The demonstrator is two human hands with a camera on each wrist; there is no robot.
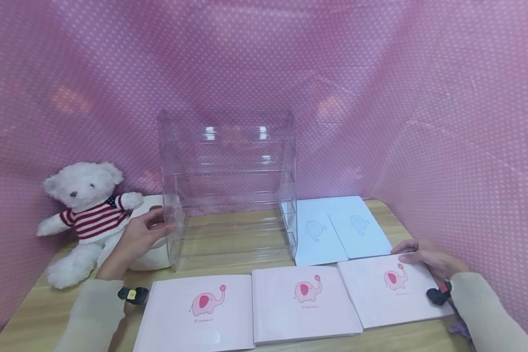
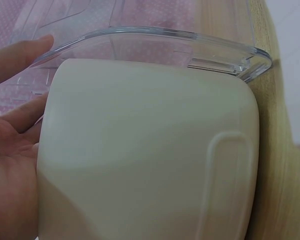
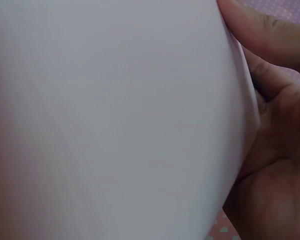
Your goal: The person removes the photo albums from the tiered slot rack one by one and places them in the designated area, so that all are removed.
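Note:
A clear plastic tiered rack stands at the middle back. My left hand grips the edge of its left side panel; in the left wrist view the thumb lies at the panel's rim. Beside that hand is a cream plastic container, partly hidden by it in the head view. My right hand pinches the upper right corner of the rightmost pink elephant booklet, thumb on top. In the right wrist view the booklet's pale cover fills most of the picture, the fingers behind its edge.
Two more elephant booklets, one in the middle and one at left, lie in a row along the front. Light blue whale booklets lie right of the rack. A white teddy bear sits at left. Pink dotted cloth surrounds the table.

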